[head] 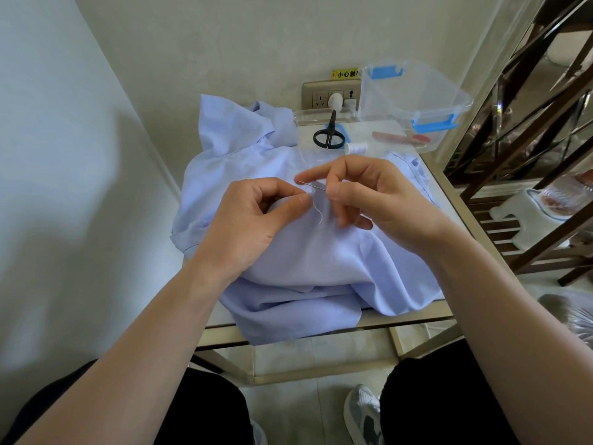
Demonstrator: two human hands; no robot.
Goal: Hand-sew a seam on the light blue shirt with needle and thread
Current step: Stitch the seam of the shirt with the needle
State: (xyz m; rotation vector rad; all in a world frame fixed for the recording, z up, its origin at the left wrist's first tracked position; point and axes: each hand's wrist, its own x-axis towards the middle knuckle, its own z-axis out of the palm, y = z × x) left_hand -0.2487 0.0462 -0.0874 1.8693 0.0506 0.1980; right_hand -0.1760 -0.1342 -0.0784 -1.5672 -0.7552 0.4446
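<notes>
Head view: both hands hover just above the middle of the shirt (288, 261), which lies crumpled over a small table. The right hand (378, 194) pinches the needle (313, 186) between thumb and forefinger. The left hand (253, 216) pinches the thread (318, 213), whose short tail dangles toward the shirt. No fresh stitches show, so this looks like threading or knotting, with the whole seam left. Spool (356, 148) and scissors (329, 138) lie just beyond the shirt.
</notes>
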